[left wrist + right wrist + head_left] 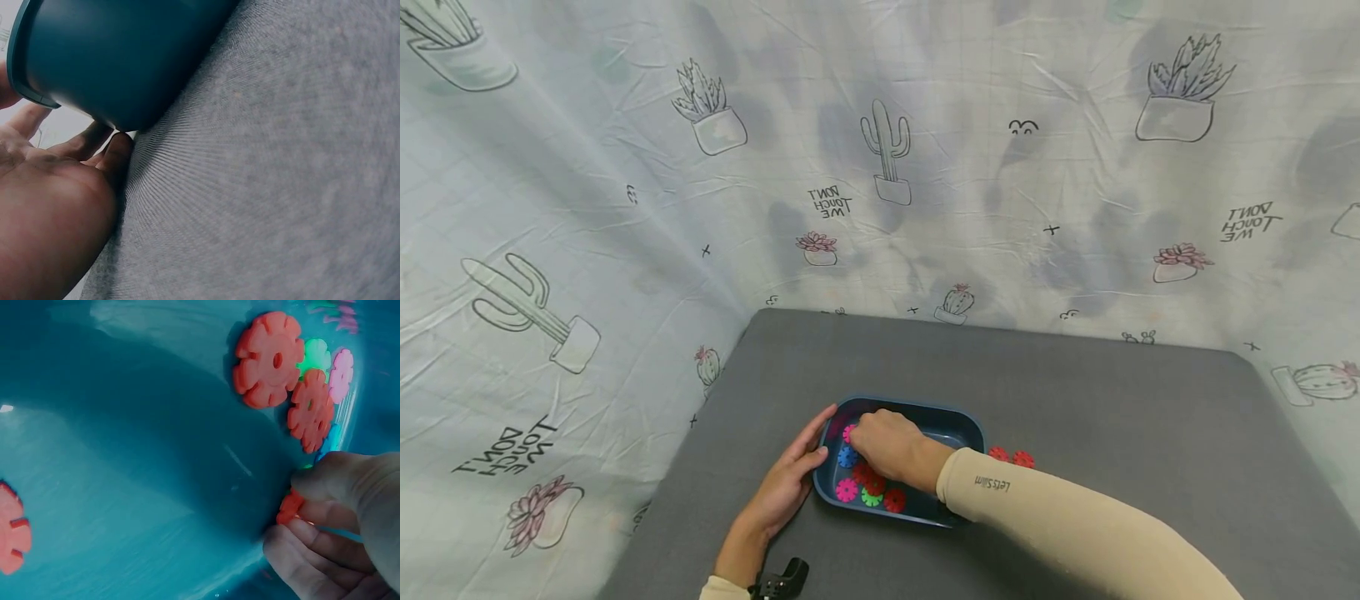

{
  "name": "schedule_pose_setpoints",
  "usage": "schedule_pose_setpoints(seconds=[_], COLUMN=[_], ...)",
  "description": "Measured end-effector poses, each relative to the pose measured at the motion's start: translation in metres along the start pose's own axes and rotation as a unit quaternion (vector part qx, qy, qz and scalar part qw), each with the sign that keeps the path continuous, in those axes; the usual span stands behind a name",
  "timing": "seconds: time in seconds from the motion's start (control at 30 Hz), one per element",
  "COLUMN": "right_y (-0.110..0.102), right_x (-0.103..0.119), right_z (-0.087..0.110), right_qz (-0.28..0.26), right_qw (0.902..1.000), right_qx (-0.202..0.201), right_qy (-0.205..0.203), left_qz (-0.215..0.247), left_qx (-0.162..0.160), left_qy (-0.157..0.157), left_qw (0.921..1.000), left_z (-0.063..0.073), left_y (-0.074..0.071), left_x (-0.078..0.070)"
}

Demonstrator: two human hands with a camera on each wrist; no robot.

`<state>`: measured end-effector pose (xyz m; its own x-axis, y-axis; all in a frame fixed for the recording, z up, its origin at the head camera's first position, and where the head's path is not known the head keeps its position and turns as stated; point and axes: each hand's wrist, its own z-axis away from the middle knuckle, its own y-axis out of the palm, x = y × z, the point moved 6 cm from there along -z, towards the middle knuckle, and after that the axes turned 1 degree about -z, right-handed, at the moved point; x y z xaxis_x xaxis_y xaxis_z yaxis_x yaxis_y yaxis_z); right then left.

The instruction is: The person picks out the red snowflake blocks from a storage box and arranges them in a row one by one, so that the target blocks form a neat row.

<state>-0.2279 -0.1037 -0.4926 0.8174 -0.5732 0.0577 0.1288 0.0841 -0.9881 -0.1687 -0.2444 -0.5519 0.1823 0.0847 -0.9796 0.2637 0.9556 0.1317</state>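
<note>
A dark blue plastic tray [917, 518] holds several notched snowflake discs in red, pink, blue and green, mostly at its left end. My right hand [891, 446] reaches inside it; thumb and fingers pinch a red snowflake disc [289, 506] near the tray's wall. In the right wrist view, other red discs [269, 360], a green disc [315, 355] and a pink disc [341, 375] lie close by. My left hand [786, 487] rests against the tray's left end, with its fingers extended along the outer side and the thumb by the rim.
Beyond the tray's right end, two red discs [1022, 459] lie on the grey table cloth [1112, 400], partly behind the right forearm. A pale curtain [970, 167] printed with cacti hangs around the table's back and left. A black wrist device [782, 579] is on the left wrist.
</note>
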Motion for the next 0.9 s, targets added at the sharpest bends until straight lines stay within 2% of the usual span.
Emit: schedule_pose_setpoints(seconds=[0.1,0.27,0.43,0.57,0.73,0.9], right_y=[0.001,-0.002,-0.013,-0.025,-0.037,-0.053], right_x=[-0.001,-0.007,-0.013,-0.019,-0.03,-0.046], right_z=[-0.001,0.002,0.01,0.021,0.045,0.085], right_qz=[-0.016,-0.072,-0.142,-0.179,-0.207,-0.244], right_qw=[0.9998,0.997,0.9897,0.9831,0.9764,0.9637], right_qx=[0.008,0.017,-0.001,-0.018,-0.048,-0.102], right_qy=[0.009,0.023,-0.01,-0.033,-0.037,-0.039], left_qz=[0.005,0.005,0.005,0.002,0.001,-0.004], left_qx=[0.004,0.004,0.0,-0.01,-0.023,-0.016], left_qy=[-0.001,-0.002,-0.001,-0.003,-0.007,-0.001], left_qw=[1.0,1.0,1.0,0.9999,0.9997,0.9999], left_z=[0.0,0.001,0.001,0.001,0.002,0.004], left_y=[0.0,0.0,-0.001,-0.001,-0.002,-0.001], left_x=[0.0,0.001,0.001,0.002,0.002,0.001])
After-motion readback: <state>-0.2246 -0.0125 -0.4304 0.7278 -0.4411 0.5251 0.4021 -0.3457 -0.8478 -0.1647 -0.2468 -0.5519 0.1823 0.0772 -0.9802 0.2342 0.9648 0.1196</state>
